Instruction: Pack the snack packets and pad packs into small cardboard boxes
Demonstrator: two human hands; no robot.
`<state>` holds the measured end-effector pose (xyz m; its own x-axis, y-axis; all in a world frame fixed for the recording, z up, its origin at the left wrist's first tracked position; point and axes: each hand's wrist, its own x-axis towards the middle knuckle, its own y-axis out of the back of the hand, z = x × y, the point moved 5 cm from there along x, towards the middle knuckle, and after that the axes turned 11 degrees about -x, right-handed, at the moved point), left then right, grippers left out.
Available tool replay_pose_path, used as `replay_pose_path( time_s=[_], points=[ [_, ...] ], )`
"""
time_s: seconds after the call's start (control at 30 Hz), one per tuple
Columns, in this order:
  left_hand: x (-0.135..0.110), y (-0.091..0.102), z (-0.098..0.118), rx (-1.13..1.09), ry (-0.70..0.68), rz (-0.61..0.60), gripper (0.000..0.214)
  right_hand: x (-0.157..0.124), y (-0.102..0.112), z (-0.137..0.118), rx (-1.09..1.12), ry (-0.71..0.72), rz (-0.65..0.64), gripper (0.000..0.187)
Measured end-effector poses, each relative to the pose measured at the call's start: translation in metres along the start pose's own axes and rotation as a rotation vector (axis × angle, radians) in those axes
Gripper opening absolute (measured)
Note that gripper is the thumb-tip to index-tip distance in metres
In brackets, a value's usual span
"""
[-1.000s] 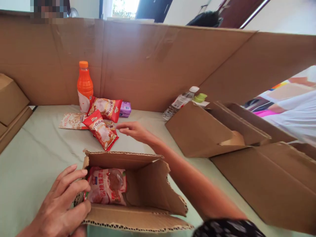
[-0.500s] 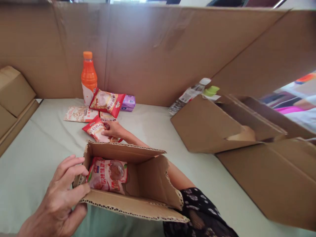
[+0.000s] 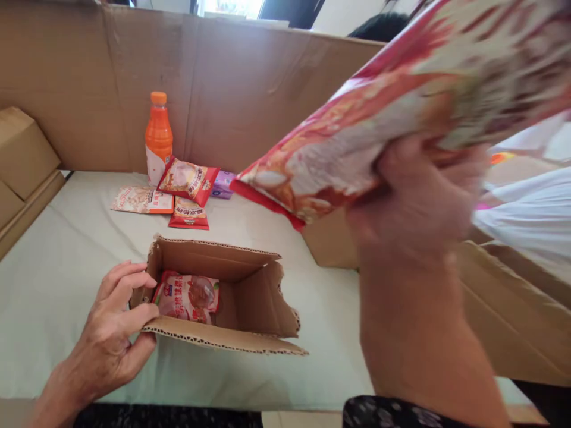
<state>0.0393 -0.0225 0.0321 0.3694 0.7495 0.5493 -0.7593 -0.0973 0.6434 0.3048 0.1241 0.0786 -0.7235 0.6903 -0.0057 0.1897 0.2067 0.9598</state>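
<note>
My right hand point(image 3: 414, 196) is raised close to the camera, blurred, closed on a red and white snack packet point(image 3: 357, 131) that fills the upper right of the view. My left hand point(image 3: 116, 321) grips the left wall of a small open cardboard box point(image 3: 223, 336) on the pale green table. One snack packet point(image 3: 187, 297) lies inside the box at its left end. Farther back lie more snack packets point(image 3: 187, 181), an orange drink bottle point(image 3: 158, 142) and a purple pack point(image 3: 223, 183).
A tall cardboard wall point(image 3: 250, 89) runs along the back of the table. Cardboard boxes point(image 3: 22, 166) stand at the far left, and flattened cardboard point(image 3: 517, 309) lies at the right, partly hidden by my right arm.
My right hand has taken a red snack packet from the pile at the back and lifted it up toward the camera. My left hand has stayed on the box.
</note>
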Motion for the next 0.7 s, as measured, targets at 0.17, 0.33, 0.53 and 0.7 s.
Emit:
replay_pose_path(
  time_s=[0.17, 0.33, 0.53, 0.7],
  points=[
    [-0.001, 0.0, 0.0, -0.004, -0.015, 0.044, 0.021, -0.03, -0.003, -0.052, -0.073, 0.021, 0.025, 0.017],
    [-0.003, 0.0, 0.002, 0.0, -0.065, 0.055, 0.023, -0.01, -0.031, -0.095, -0.28, 0.055, -0.225, 0.013],
    [-0.004, -0.002, 0.001, -0.033, -0.043, 0.041, 0.022, 0.033, -0.079, -0.103, -0.416, 0.168, -0.555, 0.016],
    [-0.007, -0.004, -0.003, -0.045, -0.005, 0.062, 0.023, 0.032, -0.072, -0.11, -0.552, 0.091, -0.381, 0.028]
  ],
)
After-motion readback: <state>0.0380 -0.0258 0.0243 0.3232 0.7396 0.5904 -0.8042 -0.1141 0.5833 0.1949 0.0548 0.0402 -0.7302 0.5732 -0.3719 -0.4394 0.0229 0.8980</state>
